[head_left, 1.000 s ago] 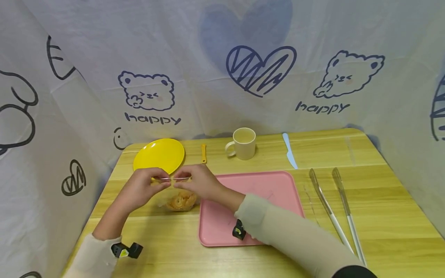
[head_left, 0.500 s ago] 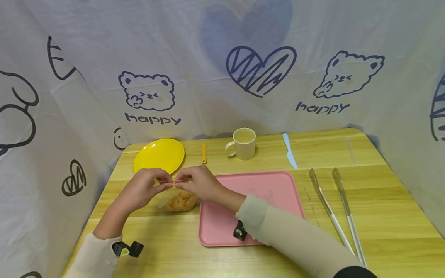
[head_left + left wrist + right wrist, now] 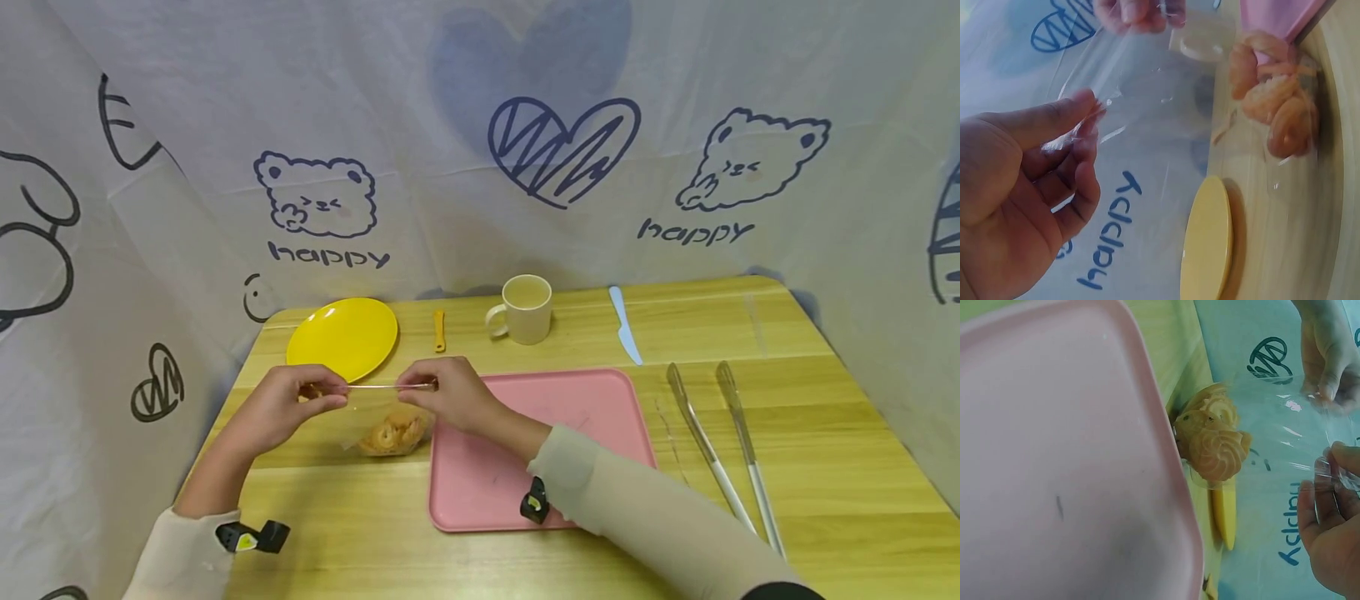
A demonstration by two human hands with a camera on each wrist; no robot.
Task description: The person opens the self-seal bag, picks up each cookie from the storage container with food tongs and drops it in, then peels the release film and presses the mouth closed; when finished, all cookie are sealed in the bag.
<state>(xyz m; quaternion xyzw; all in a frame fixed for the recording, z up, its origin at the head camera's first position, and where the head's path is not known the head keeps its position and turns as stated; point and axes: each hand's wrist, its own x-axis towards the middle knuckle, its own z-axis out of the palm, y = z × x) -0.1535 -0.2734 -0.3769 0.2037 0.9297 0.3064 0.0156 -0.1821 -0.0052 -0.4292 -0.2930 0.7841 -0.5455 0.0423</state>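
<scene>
A clear plastic bag (image 3: 1154, 94) hangs upright between the two hands, with several swirled golden cookies (image 3: 1219, 450) at its bottom. My left hand (image 3: 292, 408) pinches one end of the bag's top edge between thumb and fingers. At the other end of that edge, my right hand (image 3: 453, 396) pinches the plastic the same way. The top edge runs straight and level between them. In the head view the cookies sit below the hands, just left of the pink tray (image 3: 555, 392). Whether the bag's bottom rests on the table cannot be told.
Behind the left hand lies a yellow plate (image 3: 345, 337), with a small yellow strip (image 3: 439, 331) to its right. A cream mug (image 3: 527, 310) and a pale blue knife (image 3: 625, 325) stand and lie farther back. Long metal tongs (image 3: 731, 467) lie on the right.
Both hands have drawn apart, the left going left and the right going right. The bag's top edge, earlier gathered with the fingertips nearly touching, is now stretched out between them.
</scene>
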